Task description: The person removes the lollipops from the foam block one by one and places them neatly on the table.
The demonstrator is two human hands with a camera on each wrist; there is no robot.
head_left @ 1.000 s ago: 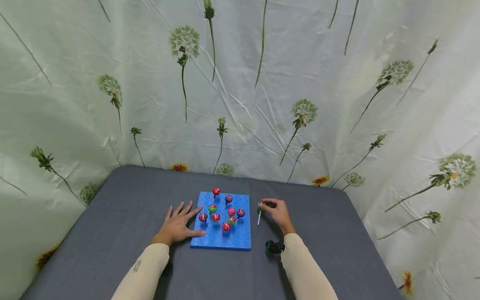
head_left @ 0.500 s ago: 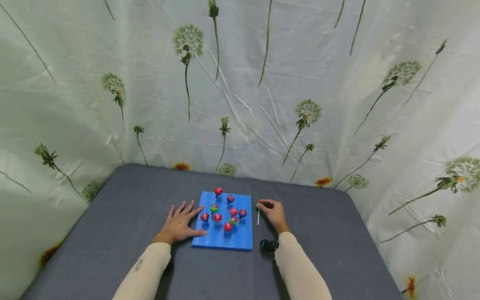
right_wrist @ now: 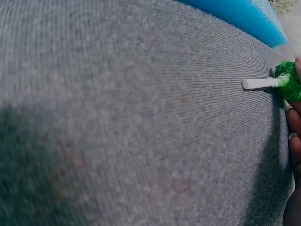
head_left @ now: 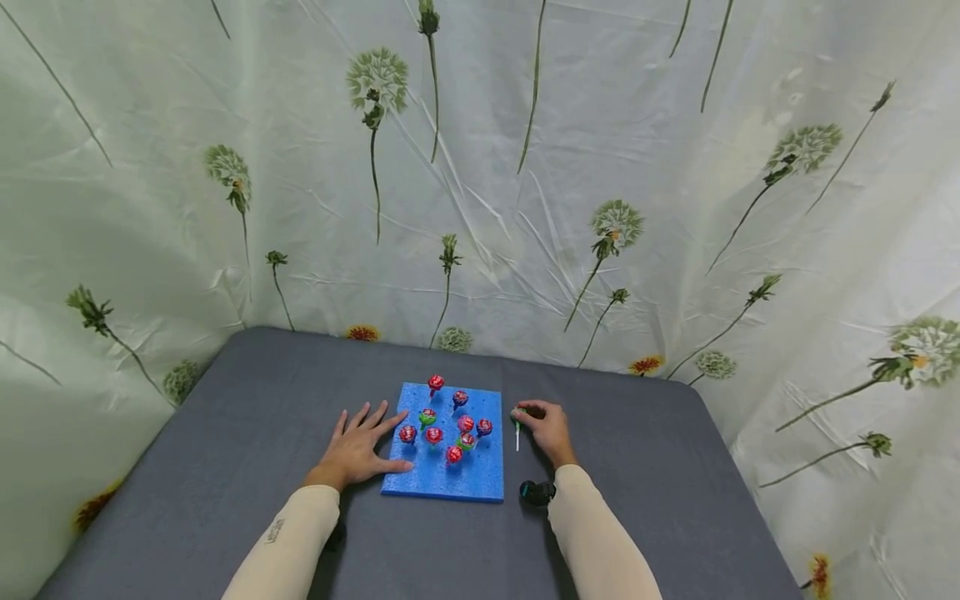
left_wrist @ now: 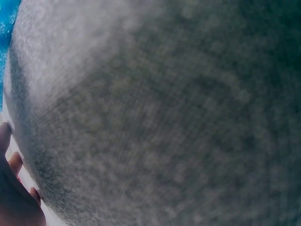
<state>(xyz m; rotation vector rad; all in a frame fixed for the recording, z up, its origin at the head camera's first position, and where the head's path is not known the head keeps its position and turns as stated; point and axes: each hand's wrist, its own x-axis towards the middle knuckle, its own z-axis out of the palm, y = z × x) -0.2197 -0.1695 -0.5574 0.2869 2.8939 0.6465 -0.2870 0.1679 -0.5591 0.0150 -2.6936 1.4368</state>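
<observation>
A blue foam board [head_left: 442, 485] lies on the grey table, with several wrapped lollipops standing in it, heads up. My left hand [head_left: 351, 452] rests at the board's left side, its fingers spread and straight; fingertips and thumb reach over the edge. Just right of the board, my right hand [head_left: 549, 431] pinches a green-wrapped lollipop [right_wrist: 285, 81] by its head. Its white stick [right_wrist: 259, 84] points back toward the person, low over the table. Much of that lollipop's head is hidden by the fingers in the head view.
Among the standing lollipops are a red one [head_left: 436, 382] at the back and a green one [head_left: 427, 418] left of centre. A dark wrist device [head_left: 536, 492] sits at the right cuff. Behind the grey table [head_left: 300, 375] hangs a flower-print curtain [head_left: 480, 208].
The right forearm has shifted slightly left, bringing the pinched lollipop a little closer to the board. The left hand stays in place; the standing lollipops have not moved.
</observation>
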